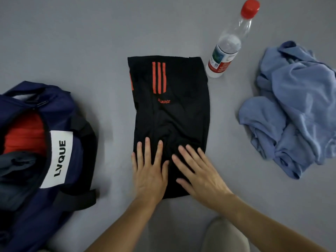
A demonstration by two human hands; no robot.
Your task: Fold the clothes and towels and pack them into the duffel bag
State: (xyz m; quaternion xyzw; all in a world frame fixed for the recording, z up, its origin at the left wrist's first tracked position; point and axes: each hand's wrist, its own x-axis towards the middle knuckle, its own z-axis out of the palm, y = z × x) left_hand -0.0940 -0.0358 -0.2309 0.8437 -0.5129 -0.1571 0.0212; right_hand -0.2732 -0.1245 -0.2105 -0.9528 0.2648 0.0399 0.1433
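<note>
Here the black shorts are laid lengthwise away from the person, pressed flat at the near end by the left hand and right hand, fingers straight.

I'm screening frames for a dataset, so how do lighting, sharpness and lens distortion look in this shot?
Head view: light is soft and even, with faint shadows beside the duffel bag and water bottle; the wide lens leans the bottle outward and stretches things near the frame's edges; the black garment swallows fold detail, and its small orange lettering is too soft to read.
</note>
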